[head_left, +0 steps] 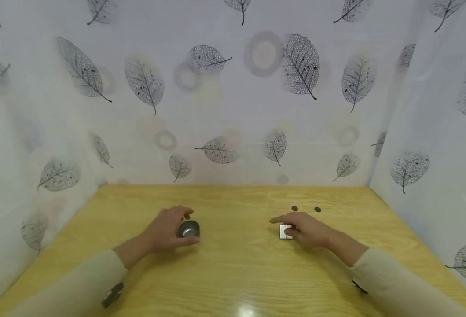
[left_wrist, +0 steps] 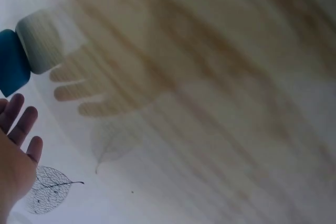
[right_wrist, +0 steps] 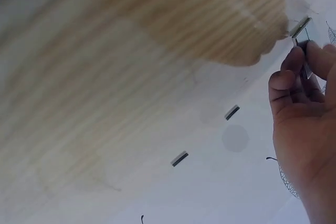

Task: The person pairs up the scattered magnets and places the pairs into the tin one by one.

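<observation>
A round, dark metallic cup-like object (head_left: 189, 229) stands between the thumb and fingers of my left hand (head_left: 169, 231). Its side looks teal in the left wrist view, where the blue-green object (left_wrist: 13, 62) is just beyond the loosely spread fingertips (left_wrist: 35, 148). My right hand (head_left: 310, 229) pinches a small square silvery-white piece (head_left: 282, 231) with a dark line across it, its index finger stretched out above. From the right wrist, the square piece (right_wrist: 301, 27) appears thin and tilted, partly hidden behind thumb and fingers.
Two small dark discs (head_left: 294, 208) (head_left: 317, 209) lie on the table behind my right hand. The glossy wood-grain table (head_left: 233, 273) meets leaf-printed curtains (head_left: 225, 110) at the back and both sides. Dark wrist devices (head_left: 112, 295) sit at both sleeves.
</observation>
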`<state>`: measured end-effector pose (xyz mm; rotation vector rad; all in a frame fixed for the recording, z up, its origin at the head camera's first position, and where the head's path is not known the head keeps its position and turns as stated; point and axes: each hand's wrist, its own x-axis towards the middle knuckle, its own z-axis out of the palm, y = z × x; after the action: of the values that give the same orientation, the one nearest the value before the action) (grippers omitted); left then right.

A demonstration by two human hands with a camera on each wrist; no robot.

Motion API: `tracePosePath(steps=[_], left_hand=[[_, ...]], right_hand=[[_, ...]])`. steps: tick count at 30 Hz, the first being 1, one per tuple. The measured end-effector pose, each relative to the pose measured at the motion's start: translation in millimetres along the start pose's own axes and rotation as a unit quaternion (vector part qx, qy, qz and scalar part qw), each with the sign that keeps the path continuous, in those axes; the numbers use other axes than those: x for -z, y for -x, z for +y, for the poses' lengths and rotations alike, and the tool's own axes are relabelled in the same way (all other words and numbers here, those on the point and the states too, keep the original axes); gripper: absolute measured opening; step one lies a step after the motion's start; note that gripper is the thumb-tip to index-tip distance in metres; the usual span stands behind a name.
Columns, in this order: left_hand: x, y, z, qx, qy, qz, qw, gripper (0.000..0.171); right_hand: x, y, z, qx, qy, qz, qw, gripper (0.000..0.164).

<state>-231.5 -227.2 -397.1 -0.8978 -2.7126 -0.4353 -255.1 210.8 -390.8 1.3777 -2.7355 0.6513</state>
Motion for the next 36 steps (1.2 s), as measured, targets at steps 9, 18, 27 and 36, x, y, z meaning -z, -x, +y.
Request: tracePosePath(steps=[9, 18, 27, 36], left_hand=[[-5.4, 9.6, -6.2, -0.034, 0.007, -0.004, 0.9994, 0.07], [-6.8, 0.6, -3.8, 0.015, 0.014, -0.037, 0.9991, 0.062], [-4.4, -4.5, -4.0, 0.045, -0.023, -0.037, 0.998, 0.075], [-5.8, -10.6, -2.6, 0.063, -0.067, -0.045, 0.9948, 0.07]], right_hand=[[-2, 12, 6, -0.02, -0.019, 0.016, 0.999, 0.026], [3, 11, 13, -0.065, -0.033, 0.041, 0.997, 0.023], [3, 10, 14, -0.092, -0.022, 0.031, 0.995, 0.042], [6, 6, 14, -0.086, 0.052, 0.069, 0.992, 0.041]])
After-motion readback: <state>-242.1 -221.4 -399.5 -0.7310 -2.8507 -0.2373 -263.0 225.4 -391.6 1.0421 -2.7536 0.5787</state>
